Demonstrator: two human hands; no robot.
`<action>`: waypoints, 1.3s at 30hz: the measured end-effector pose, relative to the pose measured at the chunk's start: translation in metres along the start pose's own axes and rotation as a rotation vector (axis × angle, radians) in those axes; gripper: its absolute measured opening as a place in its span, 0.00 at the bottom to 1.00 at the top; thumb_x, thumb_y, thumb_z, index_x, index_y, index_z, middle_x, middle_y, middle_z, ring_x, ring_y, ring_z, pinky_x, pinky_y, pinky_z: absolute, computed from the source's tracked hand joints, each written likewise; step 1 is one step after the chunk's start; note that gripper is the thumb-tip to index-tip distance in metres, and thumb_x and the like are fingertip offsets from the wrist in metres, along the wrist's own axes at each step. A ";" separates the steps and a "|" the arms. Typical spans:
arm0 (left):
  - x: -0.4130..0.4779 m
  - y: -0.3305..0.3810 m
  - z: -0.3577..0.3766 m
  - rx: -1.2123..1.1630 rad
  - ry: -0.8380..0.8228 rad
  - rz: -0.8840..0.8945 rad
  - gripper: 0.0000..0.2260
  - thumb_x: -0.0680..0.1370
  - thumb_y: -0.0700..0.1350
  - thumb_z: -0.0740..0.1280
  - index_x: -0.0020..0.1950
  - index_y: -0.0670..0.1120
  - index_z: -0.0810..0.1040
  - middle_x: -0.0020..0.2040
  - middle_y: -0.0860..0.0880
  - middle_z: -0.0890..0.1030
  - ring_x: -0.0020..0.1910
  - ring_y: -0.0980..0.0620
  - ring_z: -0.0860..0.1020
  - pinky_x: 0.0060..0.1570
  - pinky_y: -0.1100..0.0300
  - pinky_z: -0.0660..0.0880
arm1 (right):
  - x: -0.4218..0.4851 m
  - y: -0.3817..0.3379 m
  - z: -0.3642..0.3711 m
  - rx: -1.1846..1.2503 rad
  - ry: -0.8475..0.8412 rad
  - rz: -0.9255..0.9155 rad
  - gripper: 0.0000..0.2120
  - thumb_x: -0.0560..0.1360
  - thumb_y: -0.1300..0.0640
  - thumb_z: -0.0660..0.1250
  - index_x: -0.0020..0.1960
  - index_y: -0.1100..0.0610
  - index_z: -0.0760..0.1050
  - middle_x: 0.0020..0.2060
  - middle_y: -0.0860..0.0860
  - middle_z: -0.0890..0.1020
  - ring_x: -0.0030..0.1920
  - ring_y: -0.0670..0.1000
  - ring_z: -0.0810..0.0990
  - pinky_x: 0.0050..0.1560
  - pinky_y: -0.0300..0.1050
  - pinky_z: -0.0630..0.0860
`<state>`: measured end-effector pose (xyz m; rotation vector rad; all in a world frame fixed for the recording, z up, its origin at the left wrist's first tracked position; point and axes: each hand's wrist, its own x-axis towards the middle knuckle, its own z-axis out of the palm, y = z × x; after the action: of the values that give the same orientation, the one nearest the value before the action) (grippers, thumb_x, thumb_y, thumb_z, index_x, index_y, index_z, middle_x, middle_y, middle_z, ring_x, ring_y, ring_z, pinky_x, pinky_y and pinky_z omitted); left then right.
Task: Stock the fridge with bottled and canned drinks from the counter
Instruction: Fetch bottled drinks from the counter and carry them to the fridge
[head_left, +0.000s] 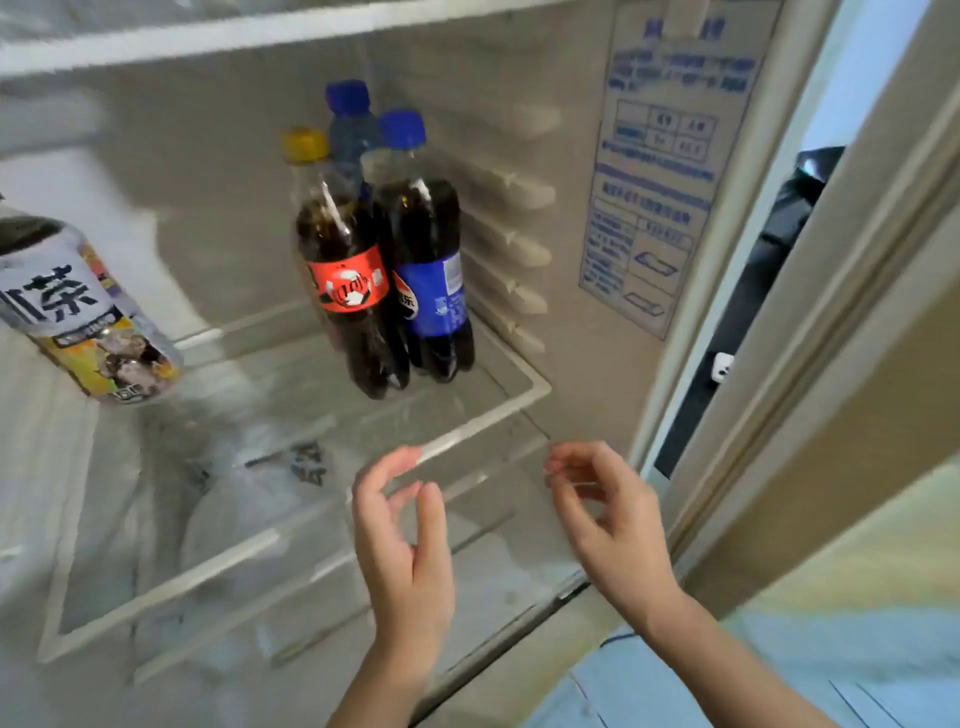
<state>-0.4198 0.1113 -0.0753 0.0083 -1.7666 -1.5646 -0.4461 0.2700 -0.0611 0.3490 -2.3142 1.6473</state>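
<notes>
Head view looks into the open fridge (582, 374). Three bottles stand upright, close together, at the back right corner of the glass shelf (488, 410). The cola (348, 280) has a red label and a yellow cap. Touching it on the right is the blue-label bottle (434, 286), also dark. Behind both stands the back bottle (353, 124), showing only its blue cap and upper part. At the far left edge a tea bottle (78, 312) with a white label is tilted, well apart from the three; what it rests on cannot be told. A sticker (660, 171) with blue print covers the right inner wall.

Both hands hover near the shelf's front edge, apart from each other. The left hand (408, 551) has its fingers loosely curved and grips nothing. The right hand (618, 525) is likewise relaxed, fingers half bent, holding nothing.
</notes>
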 end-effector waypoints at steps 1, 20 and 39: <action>-0.019 -0.002 0.004 -0.010 -0.085 -0.038 0.14 0.77 0.48 0.61 0.58 0.65 0.70 0.55 0.60 0.78 0.56 0.57 0.77 0.56 0.67 0.71 | -0.018 0.008 -0.009 -0.024 0.006 0.045 0.14 0.73 0.60 0.63 0.48 0.41 0.74 0.44 0.39 0.81 0.44 0.43 0.81 0.45 0.34 0.76; -0.312 -0.097 0.045 0.727 -1.931 -0.760 0.07 0.81 0.48 0.59 0.55 0.47 0.73 0.56 0.44 0.79 0.55 0.46 0.76 0.59 0.57 0.72 | -0.521 0.104 -0.123 -0.287 0.240 1.747 0.13 0.76 0.56 0.62 0.59 0.55 0.73 0.52 0.50 0.80 0.53 0.52 0.78 0.51 0.41 0.70; -0.673 0.102 0.120 0.949 -2.515 0.137 0.13 0.80 0.52 0.60 0.59 0.48 0.76 0.57 0.48 0.80 0.58 0.50 0.76 0.53 0.62 0.69 | -0.858 0.018 -0.244 0.034 0.632 1.934 0.14 0.79 0.55 0.58 0.63 0.54 0.73 0.60 0.50 0.78 0.60 0.50 0.76 0.60 0.43 0.72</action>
<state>0.0414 0.5554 -0.3355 -2.2751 -3.5146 0.5788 0.3684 0.5364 -0.3101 -2.6054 -1.6827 1.6196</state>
